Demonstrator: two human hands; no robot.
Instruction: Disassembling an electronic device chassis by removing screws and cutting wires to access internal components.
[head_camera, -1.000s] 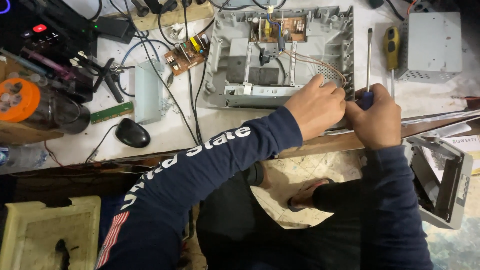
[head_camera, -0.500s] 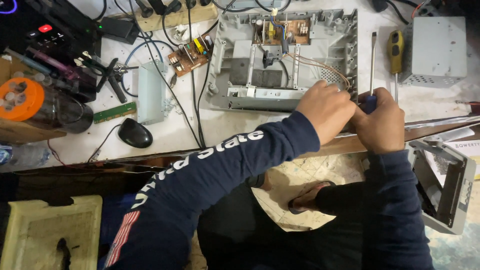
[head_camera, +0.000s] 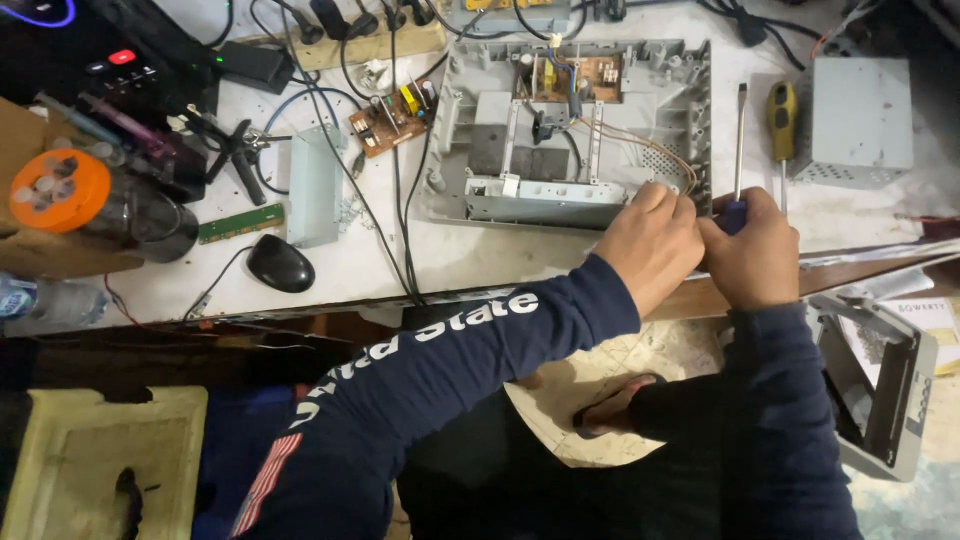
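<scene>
An opened grey plastic chassis (head_camera: 480, 130) lies on the white workbench, with a small brown circuit board and thin wires inside. My left hand (head_camera: 650, 245) rests on its near right corner, fingertips at the wires by the edge. My right hand (head_camera: 752, 250) is closed around the blue handle of a screwdriver (head_camera: 740, 125) whose shaft points away from me, just right of the chassis. The two hands touch each other.
A yellow-handled screwdriver (head_camera: 782, 118) and a grey metal box (head_camera: 860, 120) lie to the right. A loose circuit board (head_camera: 390, 118), cables, a black mouse (head_camera: 280, 265) and an orange-lidded container (head_camera: 60, 190) lie to the left. A grey casing (head_camera: 885, 390) sits low on the right.
Both hands stay together at the chassis's near right corner; the view has shifted slightly, and the left hand has edged a little to the right.
</scene>
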